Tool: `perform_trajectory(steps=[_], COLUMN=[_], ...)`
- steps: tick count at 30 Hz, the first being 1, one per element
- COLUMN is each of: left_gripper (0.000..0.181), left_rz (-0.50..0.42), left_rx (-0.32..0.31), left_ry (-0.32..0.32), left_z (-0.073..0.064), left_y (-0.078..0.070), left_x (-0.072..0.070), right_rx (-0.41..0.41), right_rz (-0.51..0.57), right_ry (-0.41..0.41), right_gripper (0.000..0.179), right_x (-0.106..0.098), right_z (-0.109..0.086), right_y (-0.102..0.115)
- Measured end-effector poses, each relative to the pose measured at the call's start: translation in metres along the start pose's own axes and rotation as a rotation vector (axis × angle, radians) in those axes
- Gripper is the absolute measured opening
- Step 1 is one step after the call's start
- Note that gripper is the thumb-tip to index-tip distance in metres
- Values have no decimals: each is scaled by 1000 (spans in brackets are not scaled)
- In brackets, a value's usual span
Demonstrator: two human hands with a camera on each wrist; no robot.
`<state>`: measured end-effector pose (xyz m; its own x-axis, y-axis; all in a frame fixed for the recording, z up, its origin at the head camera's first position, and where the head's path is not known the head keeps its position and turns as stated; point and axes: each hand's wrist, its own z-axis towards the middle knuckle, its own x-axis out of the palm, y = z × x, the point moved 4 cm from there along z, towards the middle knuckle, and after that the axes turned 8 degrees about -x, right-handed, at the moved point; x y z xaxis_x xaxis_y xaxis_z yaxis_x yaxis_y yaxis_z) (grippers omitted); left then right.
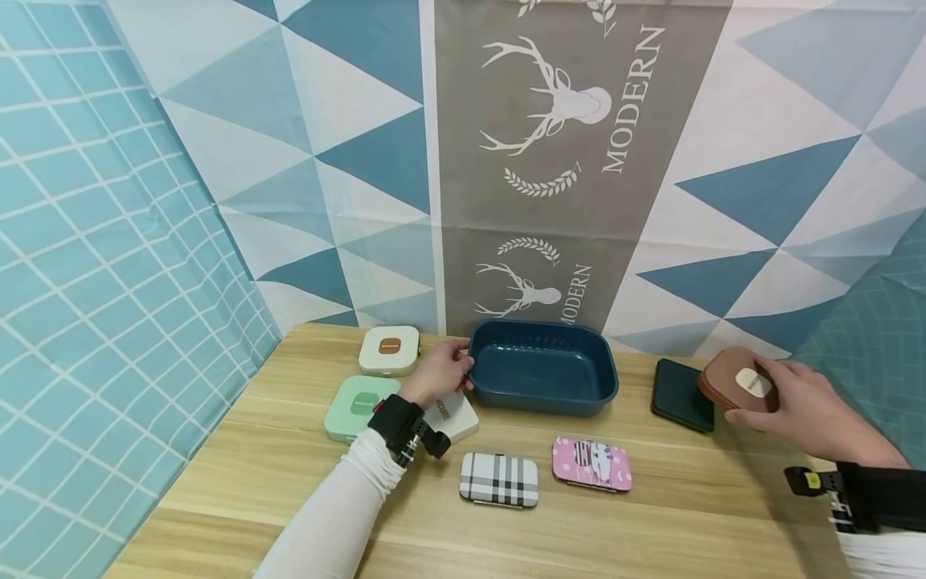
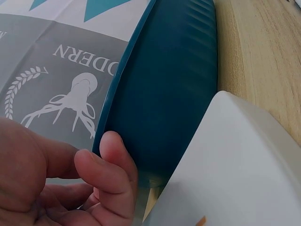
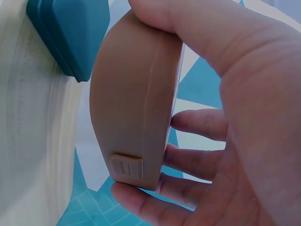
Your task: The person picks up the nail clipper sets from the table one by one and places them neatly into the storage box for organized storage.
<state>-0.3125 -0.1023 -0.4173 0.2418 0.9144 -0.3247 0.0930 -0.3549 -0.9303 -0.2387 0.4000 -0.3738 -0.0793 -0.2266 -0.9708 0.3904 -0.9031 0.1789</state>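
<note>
My right hand grips a brown rounded case with a cream label, raised over the table's right side. In the right wrist view, the thumb lies at one end of the case and the fingers curl round its far edge; a small latch shows on its side. A dark teal case lies beside it. My left hand holds the left end of a dark blue basin, fingertips at the rim in the left wrist view. Under that hand sits a white case, partly hidden by the wrist.
A cream case with a brown label and a mint green case stand on the left. Nearer lie a plaid case and a pink cartoon case. Patterned cloth hangs behind the wooden table.
</note>
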Motion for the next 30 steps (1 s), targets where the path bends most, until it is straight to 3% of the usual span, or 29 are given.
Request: perform_trajectory(steps=[17,25,30], left_gripper=[48,47,48], left_rz=[21,23,12], left_rx=[1,3,-7], left_ry=[-5,-5,-3], left_z=[1,1,0], left_y=[0,1,1], left_x=[0,0,0], right_rx=[-67,-140,-164], right_rz=[10,3,-6], right_ry=[-52,-105,-124], right_gripper=[103,93,96], right_x=[-6,-10,-12], right_z=[12,14,17], right_y=[12,24,29])
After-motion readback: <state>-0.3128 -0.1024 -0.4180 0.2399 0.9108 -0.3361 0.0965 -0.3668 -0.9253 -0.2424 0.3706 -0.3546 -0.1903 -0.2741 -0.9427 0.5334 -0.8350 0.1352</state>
